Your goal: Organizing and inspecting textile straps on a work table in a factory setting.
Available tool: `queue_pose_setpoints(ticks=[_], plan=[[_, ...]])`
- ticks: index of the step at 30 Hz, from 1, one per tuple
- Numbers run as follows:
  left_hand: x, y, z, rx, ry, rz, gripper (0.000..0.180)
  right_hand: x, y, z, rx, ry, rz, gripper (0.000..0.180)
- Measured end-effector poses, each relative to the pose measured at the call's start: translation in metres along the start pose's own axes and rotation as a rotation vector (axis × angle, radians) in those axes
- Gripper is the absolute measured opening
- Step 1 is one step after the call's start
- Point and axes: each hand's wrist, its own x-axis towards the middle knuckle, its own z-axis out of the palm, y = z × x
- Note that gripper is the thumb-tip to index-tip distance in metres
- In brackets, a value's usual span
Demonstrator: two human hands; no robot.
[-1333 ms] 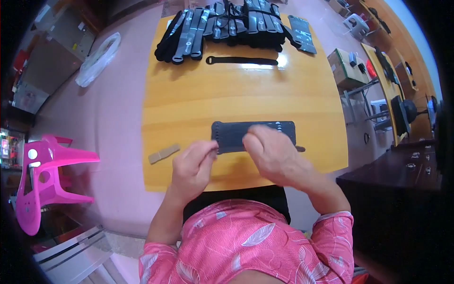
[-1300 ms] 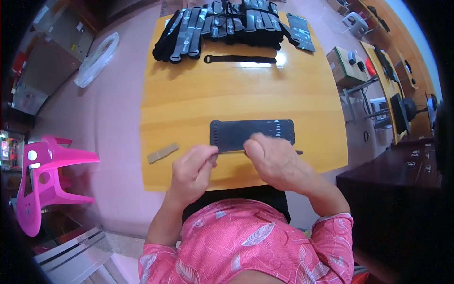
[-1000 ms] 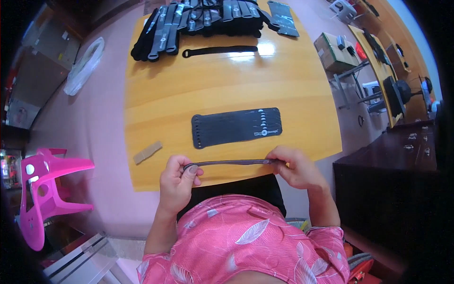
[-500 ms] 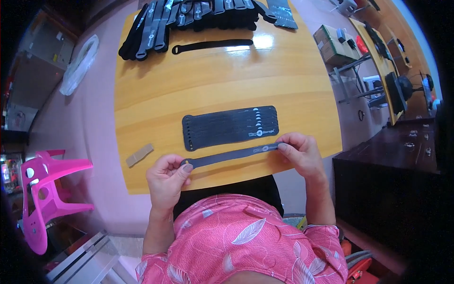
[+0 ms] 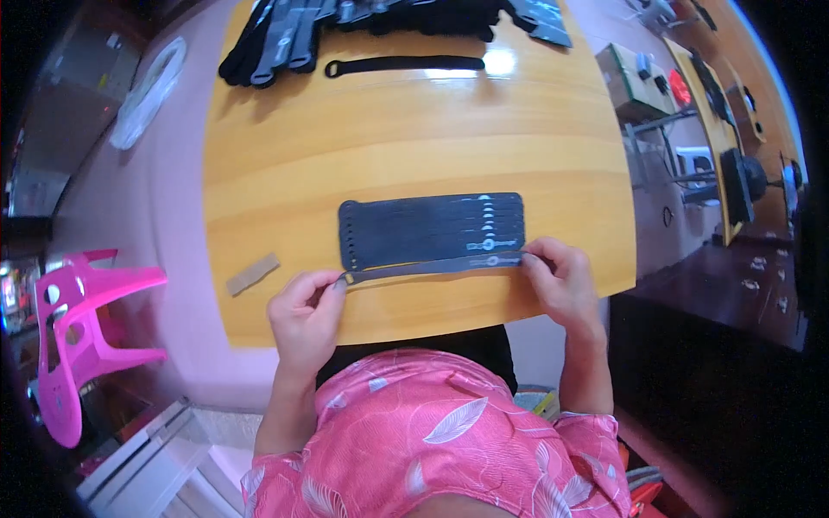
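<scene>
A dark grey cable strap (image 5: pixel 432 268) is stretched between my two hands, its light print facing up near the right end. My left hand (image 5: pixel 306 311) pinches the end with the slotted loop; my right hand (image 5: pixel 560 278) pinches the plain end. Just beyond it lies a neat row of overlapping straps (image 5: pixel 423 229), loops at the left and printed ends at the right. The held strap runs along the near edge of that row; whether it touches the row I cannot tell.
A brown paper strip (image 5: pixel 253 274) lies left of my hands on the wooden table (image 5: pixel 414 155). Farther off, a single black strap (image 5: pixel 406 65) lies before a heap of straps (image 5: pixel 414 19). A pink plastic stool (image 5: pixel 78 337) stands on the floor at left.
Both hands have moved the strap away from me, up close to the near edge of the row. It now lies more level. The view has shifted slightly.
</scene>
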Motion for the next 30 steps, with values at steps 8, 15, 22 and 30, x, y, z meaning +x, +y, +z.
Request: queue_pose_setpoints(ticks=[8,15,22,30], plan=[[0.004,0.005,0.008,-0.103,-0.05,-0.049,0.006,0.007,0.001,-0.003,0.043,-0.04,0.089,0.014],[0.013,-0.001,0.011,-0.014,-0.001,-0.067,0.006,0.016,-0.005,-0.001,0.035,-0.049,0.169,0.016],[0.019,0.0,0.013,0.071,-0.009,-0.037,0.007,0.019,-0.005,0.001,0.038,-0.022,0.215,0.017],[0.02,-0.003,0.013,0.14,-0.001,0.002,0.007,0.019,-0.008,0.001,0.041,-0.004,0.223,0.015]])
